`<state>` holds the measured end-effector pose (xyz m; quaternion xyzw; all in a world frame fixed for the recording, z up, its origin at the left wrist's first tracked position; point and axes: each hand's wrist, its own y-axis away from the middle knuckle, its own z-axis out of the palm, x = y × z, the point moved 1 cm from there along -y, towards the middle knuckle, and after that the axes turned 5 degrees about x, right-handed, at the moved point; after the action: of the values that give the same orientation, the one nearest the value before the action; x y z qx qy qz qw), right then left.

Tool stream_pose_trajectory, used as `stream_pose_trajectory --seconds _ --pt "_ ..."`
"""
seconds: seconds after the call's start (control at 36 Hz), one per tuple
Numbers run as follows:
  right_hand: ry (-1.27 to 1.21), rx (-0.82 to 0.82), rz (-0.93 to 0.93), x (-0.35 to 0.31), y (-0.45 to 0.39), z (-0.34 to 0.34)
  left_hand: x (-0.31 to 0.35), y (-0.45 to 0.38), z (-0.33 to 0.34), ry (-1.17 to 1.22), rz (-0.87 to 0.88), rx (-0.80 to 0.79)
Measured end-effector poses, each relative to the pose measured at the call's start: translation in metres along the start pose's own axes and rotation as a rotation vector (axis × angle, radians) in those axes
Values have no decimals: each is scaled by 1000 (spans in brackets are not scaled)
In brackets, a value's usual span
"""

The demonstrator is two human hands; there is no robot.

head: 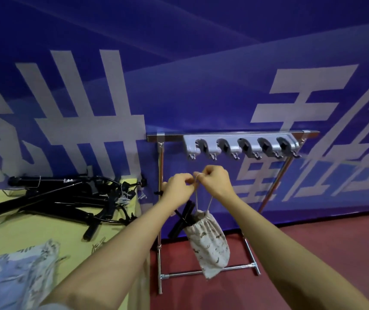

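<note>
Yellow-green worktop (44, 231) fills the near left, with a blue patterned cloth (11, 276) at its front corner and a heap of black folded stands (67, 200) farther back. Just past the worktop's edge, a pale printed pouch (208, 242) hangs over the red floor (313, 253). Its long axis runs nearly upright, with the gathered mouth at the top and the closed end lower and slightly to the right. Black sticks (184, 217) show at the mouth; whether they sit inside cannot be told. A white drawstring (195, 198) rises in two strands from the mouth. The left hand (178, 186) and right hand (214, 180) meet close together above, fingers curled, each pinching the drawstring. The pouch therefore dangles straight below both hands, clear of the floor. Behind it stands a metal rack (201, 272), whose top bar carries a grey holder (241, 147) with five clips, just above the hands. Farthest back hangs a blue banner (201, 63) with large white characters.
</note>
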<state>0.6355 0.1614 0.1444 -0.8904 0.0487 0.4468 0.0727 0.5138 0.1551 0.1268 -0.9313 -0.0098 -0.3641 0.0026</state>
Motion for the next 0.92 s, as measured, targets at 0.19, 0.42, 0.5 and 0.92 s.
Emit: stream_pose_trajectory --seconds 0.19,0.42,0.5,0.92 --pt "-46 -116 -35 23 -38 -8 9 -32 20 275 -116 136" --pt "-39 -9 -172 29 -73 10 12 -64 27 468 -142 240" --pt "-46 27 -155 31 -85 22 8 -76 28 448 -160 267" --pt "73 -68 -27 51 -100 58 -19 -102 41 228 -253 212"
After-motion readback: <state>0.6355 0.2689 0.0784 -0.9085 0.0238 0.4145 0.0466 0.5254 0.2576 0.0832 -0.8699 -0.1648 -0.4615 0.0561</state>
